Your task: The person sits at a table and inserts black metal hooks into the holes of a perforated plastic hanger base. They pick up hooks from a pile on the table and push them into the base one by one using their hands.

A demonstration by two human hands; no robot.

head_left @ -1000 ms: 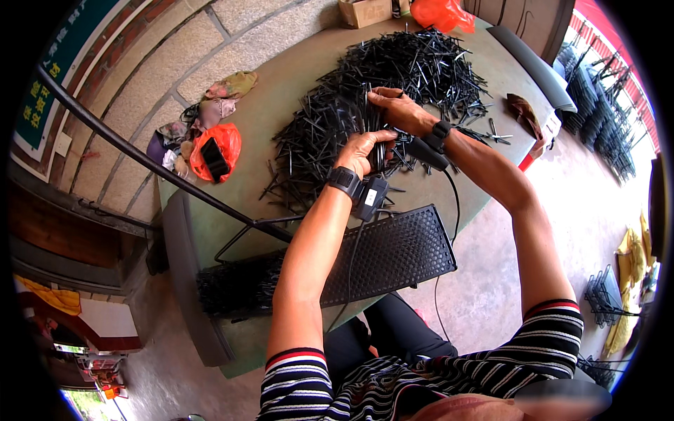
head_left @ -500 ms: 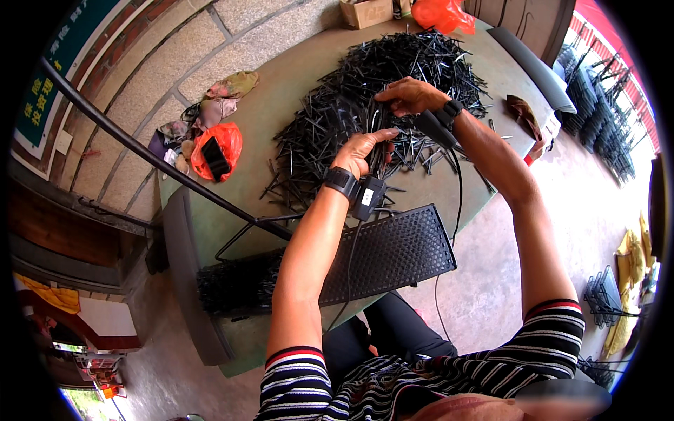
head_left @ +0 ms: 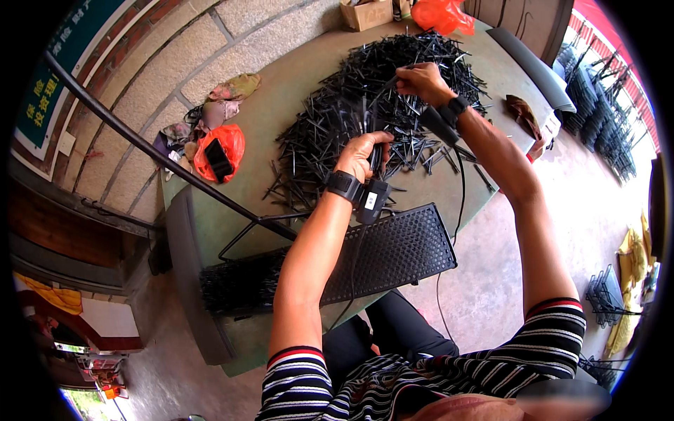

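A large heap of thin, pointed black plastic pieces (head_left: 316,133) spreads over the table. Low over its near side, my left hand (head_left: 365,151) is closed round a bunch of these pieces, their ends fanning out beyond the fingers. My right hand (head_left: 425,81) is above the far part of the heap, its fingers pinched together on a black piece that points down and left. Nearer to me lies a long black panel (head_left: 400,242) with a grid of holes. Its left part is packed with upright black pieces (head_left: 242,284), partly hidden by my left forearm.
A dark metal bar (head_left: 147,147) slants across the left side. Beside it, a phone (head_left: 219,160) rests on an orange bag (head_left: 232,137) near some cloths. A cardboard box (head_left: 366,14) and another orange bag (head_left: 444,17) stand at the back. Black racks (head_left: 597,112) are stacked at right.
My right hand has moved up and away from my left hand, closing its fingers on a black piece. My left hand has stayed nearly in place with its bunch.
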